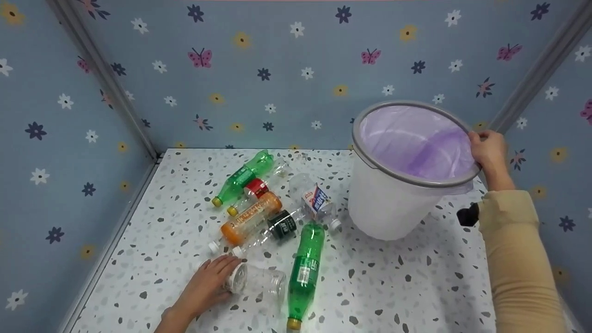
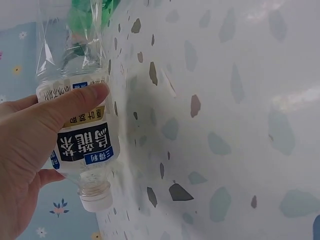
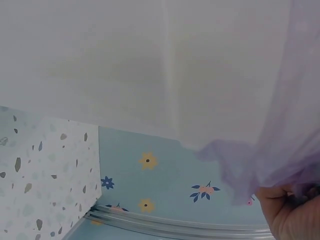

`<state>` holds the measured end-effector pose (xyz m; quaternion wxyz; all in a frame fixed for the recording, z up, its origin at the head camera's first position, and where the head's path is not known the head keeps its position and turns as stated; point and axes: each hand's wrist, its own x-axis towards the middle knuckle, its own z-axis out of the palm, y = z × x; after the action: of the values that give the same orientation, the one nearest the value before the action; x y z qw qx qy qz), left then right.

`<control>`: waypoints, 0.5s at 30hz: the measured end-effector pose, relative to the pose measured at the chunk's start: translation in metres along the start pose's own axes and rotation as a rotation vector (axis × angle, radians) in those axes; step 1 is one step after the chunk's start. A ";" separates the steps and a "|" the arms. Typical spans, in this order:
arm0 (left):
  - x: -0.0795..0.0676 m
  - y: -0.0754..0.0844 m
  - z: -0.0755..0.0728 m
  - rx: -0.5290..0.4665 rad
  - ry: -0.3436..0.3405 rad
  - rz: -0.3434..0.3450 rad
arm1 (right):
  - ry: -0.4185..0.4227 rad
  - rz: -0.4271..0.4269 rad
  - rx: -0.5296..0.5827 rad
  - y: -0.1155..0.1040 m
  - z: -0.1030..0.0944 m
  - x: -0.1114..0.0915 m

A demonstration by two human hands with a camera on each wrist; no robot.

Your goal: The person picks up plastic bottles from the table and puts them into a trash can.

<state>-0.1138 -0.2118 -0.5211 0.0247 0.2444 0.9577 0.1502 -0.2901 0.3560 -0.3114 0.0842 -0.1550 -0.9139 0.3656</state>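
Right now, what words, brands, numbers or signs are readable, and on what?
"烏龍茶": black band on the oolong tea bottle gripped by the left hand.
"三得利": blue patch, same label.
Too small or blurred: its other print; labels on both green bottles, the orange bottle, black-labelled bottle, red-labelled bottle, blue-and-red-labelled bottle.

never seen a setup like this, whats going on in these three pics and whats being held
There is no machine here: a person works with the left hand and right hand, both bare. The wide picture comes from a camera worn on the head, looking forward and down; the other two come from a camera on each wrist. On the speckled table lie plastic bottles, among them green bottles, an orange-labelled bottle and a black-labelled bottle. The left hand holds a clear oolong tea bottle; the right hand grips a waste bin lined with a purple bag.
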 end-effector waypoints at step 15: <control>0.009 0.026 -0.021 0.099 0.197 -0.098 | 0.047 0.003 0.021 0.002 0.003 0.002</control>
<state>-0.1121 -0.1915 -0.4931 -0.0742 0.1824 0.9725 0.1247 -0.2923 0.3561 -0.3149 0.1069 -0.1642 -0.9076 0.3714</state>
